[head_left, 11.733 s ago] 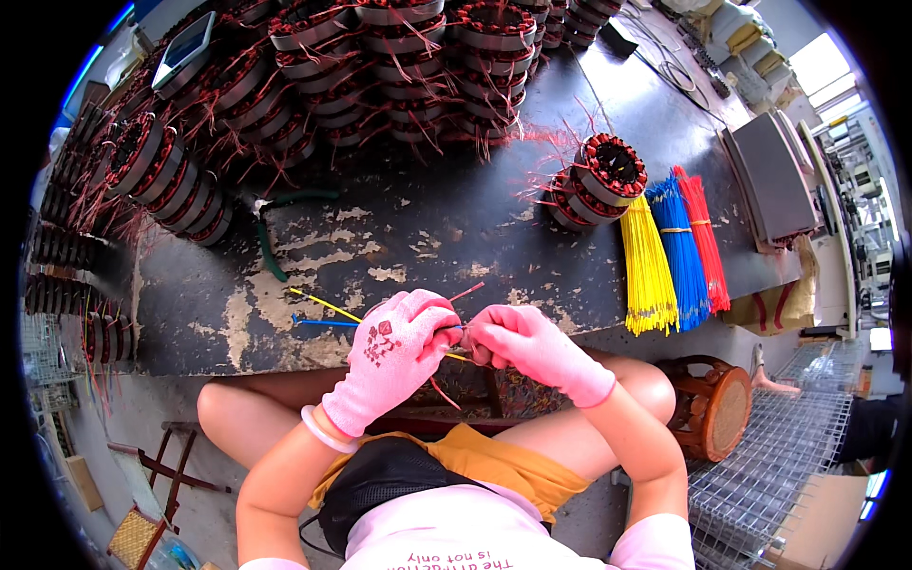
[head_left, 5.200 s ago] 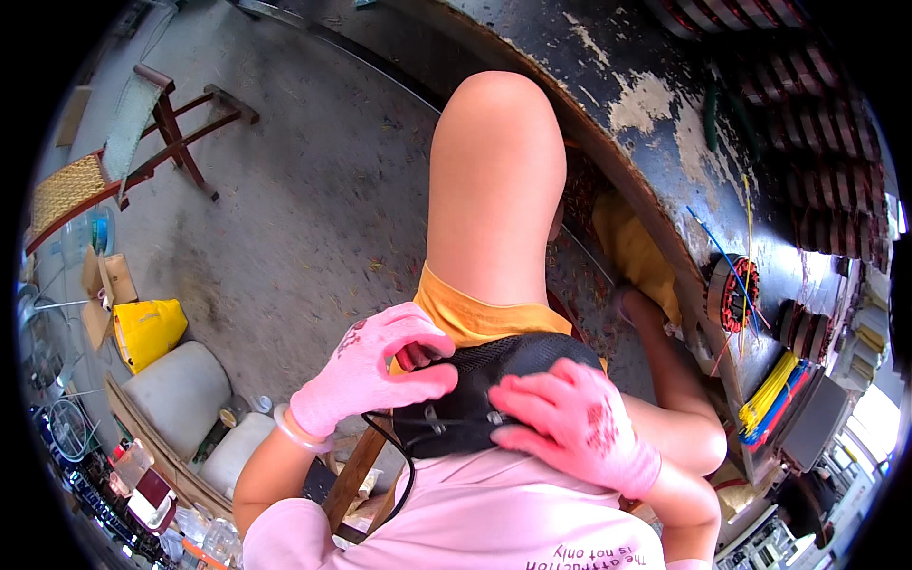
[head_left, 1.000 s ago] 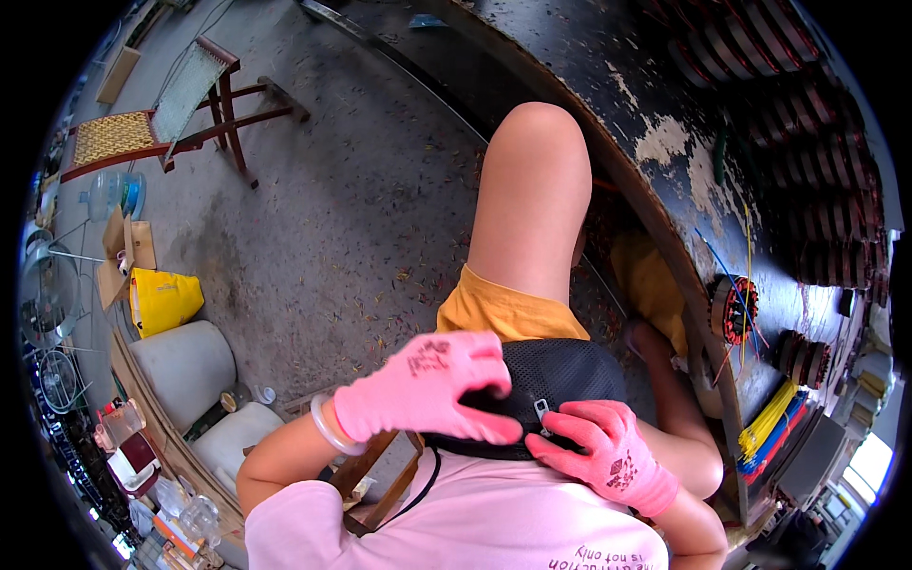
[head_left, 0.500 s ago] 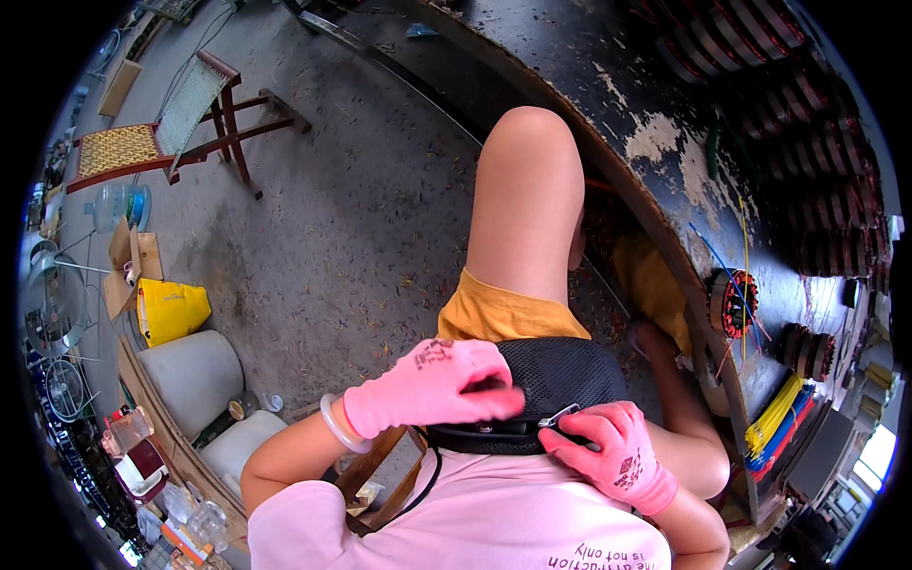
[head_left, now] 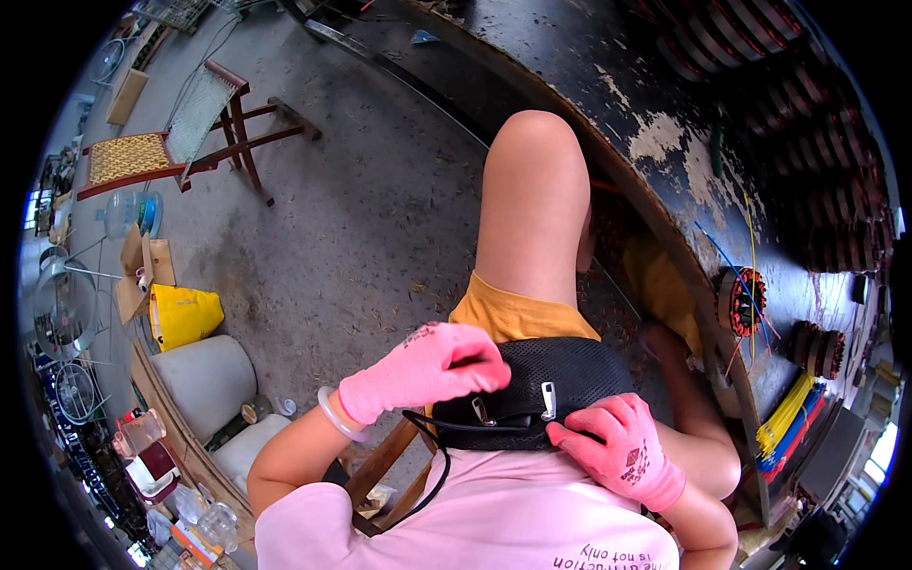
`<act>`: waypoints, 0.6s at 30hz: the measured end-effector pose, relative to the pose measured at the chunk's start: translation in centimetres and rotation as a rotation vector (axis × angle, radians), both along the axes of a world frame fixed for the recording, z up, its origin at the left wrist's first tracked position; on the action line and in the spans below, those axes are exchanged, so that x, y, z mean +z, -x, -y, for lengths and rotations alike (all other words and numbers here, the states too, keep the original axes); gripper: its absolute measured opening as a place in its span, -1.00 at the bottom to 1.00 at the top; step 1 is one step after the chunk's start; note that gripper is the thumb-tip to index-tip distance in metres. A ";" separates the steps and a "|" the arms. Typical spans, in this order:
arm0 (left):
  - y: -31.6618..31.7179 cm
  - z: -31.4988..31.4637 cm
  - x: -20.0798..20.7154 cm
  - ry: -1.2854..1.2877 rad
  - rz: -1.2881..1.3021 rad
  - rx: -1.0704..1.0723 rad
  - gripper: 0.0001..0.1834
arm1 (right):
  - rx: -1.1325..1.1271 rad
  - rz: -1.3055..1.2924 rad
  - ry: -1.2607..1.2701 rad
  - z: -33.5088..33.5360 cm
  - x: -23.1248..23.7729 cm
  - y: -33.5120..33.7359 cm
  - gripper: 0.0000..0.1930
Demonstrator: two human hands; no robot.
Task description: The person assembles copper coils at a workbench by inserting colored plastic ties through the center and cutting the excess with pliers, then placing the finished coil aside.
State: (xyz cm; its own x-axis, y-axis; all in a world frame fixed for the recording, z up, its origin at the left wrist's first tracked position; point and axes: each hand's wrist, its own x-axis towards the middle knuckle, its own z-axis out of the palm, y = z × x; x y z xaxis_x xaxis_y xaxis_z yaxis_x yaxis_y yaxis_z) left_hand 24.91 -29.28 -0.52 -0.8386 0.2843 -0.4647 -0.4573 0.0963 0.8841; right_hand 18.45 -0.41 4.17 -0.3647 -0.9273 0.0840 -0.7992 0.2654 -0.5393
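A black mesh zip pouch (head_left: 575, 370) lies across my lap, over the orange shorts (head_left: 518, 313). Two metal zipper pulls show on it: a bright one (head_left: 548, 400) stands up near the middle, and a darker one (head_left: 483, 411) sits to its left. My left hand (head_left: 427, 370), in a pink glove, hovers over the pouch's left end with its fingers curled together; whatever is in them is hidden. My right hand (head_left: 622, 451), also pink-gloved, pinches the pouch's near edge just right of the bright pull. A black cord (head_left: 442, 451) loops from the pouch's left side.
To my right runs a worn black workbench (head_left: 655, 209) bearing stacked wound coil cores (head_left: 731, 38), a single core (head_left: 741, 301) and bundled coloured tubes (head_left: 788, 418). A folding stool (head_left: 204, 133) stands far left. Nearer are a yellow bag (head_left: 185, 316) and pale cushions (head_left: 204, 383).
My left hand has drawn slightly left and up from the zipper. The bright pull, formerly lying sideways by my right fingers, now stands upright. The cord now arches over the pouch's left end.
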 end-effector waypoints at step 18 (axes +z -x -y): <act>-2.0 0.7 2.5 0.400 -0.169 -0.584 -0.71 | 0.071 0.067 -0.039 0.0 0.2 0.4 -0.85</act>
